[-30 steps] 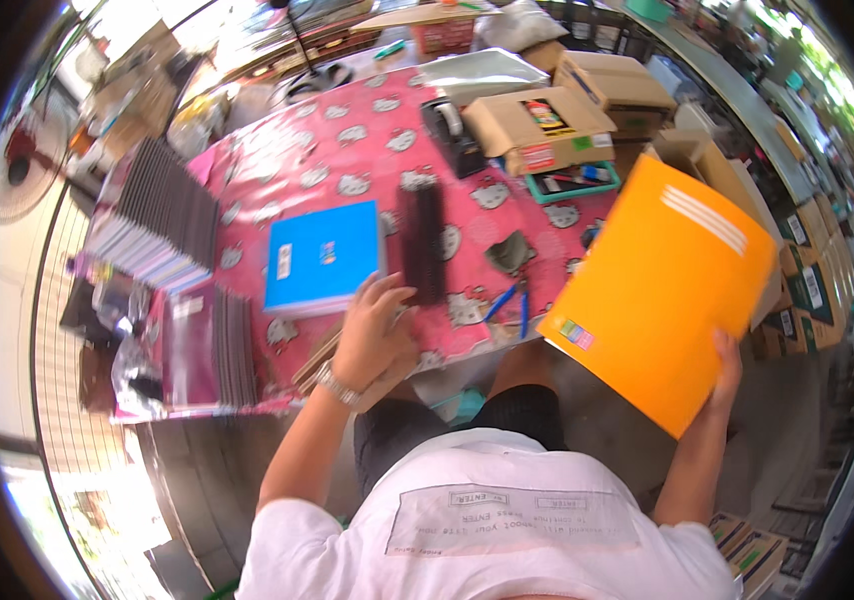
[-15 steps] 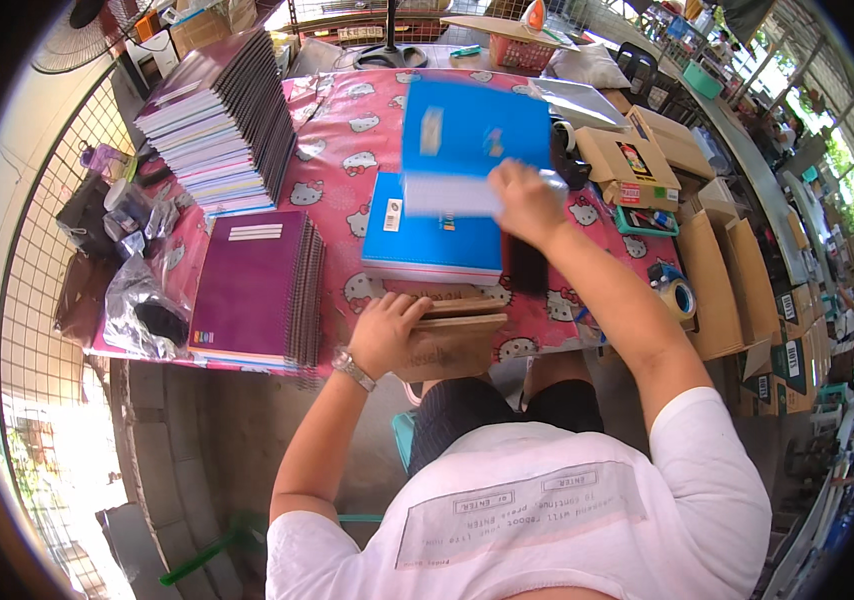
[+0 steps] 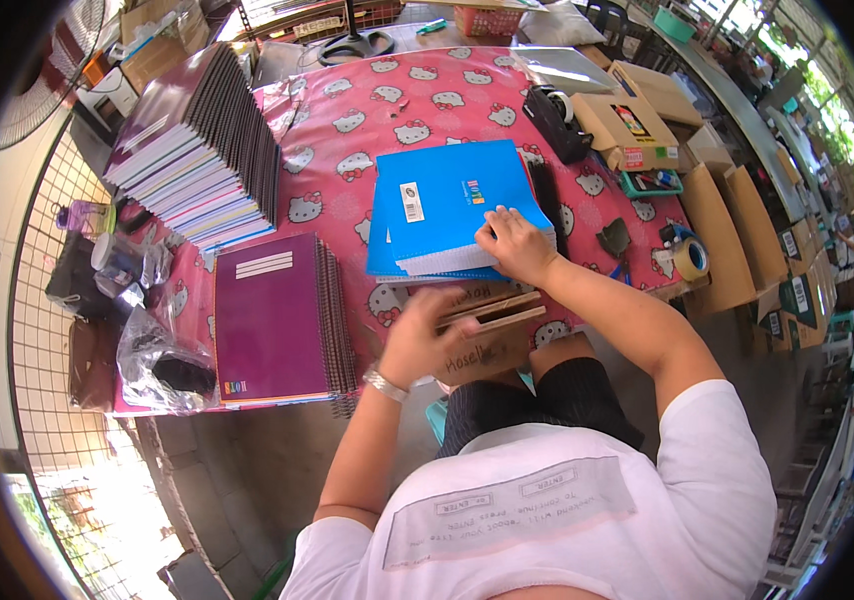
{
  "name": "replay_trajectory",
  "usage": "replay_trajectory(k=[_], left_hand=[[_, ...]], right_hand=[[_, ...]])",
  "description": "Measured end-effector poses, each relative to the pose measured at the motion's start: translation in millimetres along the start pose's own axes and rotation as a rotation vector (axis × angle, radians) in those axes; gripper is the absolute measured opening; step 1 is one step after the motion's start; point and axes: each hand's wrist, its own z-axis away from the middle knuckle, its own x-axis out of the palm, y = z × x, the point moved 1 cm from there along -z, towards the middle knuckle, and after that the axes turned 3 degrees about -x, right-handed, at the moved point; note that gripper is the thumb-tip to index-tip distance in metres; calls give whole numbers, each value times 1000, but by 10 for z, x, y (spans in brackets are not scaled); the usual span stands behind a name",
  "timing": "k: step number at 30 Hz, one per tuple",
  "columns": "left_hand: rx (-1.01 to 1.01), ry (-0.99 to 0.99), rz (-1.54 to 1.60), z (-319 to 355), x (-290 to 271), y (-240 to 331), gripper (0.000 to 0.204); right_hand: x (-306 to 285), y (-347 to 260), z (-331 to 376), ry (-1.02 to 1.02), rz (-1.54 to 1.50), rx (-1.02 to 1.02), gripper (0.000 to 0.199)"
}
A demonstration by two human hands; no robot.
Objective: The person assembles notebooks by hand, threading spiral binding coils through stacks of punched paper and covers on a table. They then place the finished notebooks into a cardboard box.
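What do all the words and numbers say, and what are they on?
I won't copy words, but writing stands on:
Blue notebook: colourful letters; its sticker's print is too small.
Purple notebook: colourful letters.
Brown cardboard: dark handwriting.
White shirt: printed lines, the smallest unreadable.
Brown box: label too small to read.

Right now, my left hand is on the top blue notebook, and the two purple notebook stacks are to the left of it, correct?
Not quite: in the head view, your right hand is on the top blue notebook. The two purple notebook stacks are indeed to the left of it.
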Motion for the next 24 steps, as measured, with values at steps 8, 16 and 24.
replay_trajectory(k=[8,16,24], left_hand=[[-434,564,-313,-308,140,-1081,63],[-123,719,-346,336,-140,-59,32],[-682,1337,-284,1374,-877,-509,79]], right_hand=[[-94,84,-34,28,-42,-10,42],[-287,300,160,-98,-358,21,44],[-137,320,188,-65,-402,15,44]])
